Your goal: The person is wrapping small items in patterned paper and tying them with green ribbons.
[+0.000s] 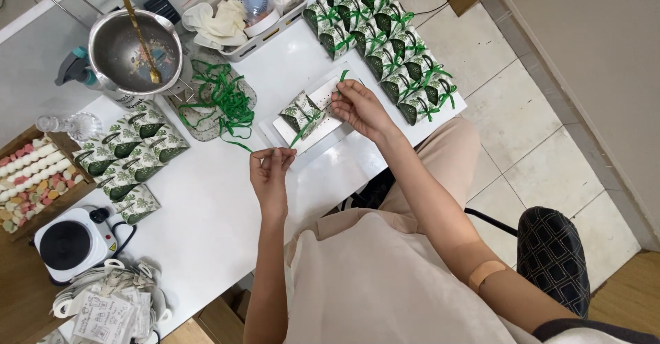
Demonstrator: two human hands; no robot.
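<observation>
A white table (206, 206) is carrying rows of leaf-printed favour boxes tied with green ribbon (385, 34), a flat pile of untied boxes (130, 155), loose green ribbon (223, 100), a white tray (240, 14), a metal bowl (134, 48) and a small hotplate (69, 244).

A small leaf-printed gift box (300, 112) lies on its side on a white board (323, 103); a green ribbon (302, 129) runs under it.

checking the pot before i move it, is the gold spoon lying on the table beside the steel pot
No, the long gold spoon stands inside the round steel pot, its handle leaning over the far rim, not on the white table.
</observation>
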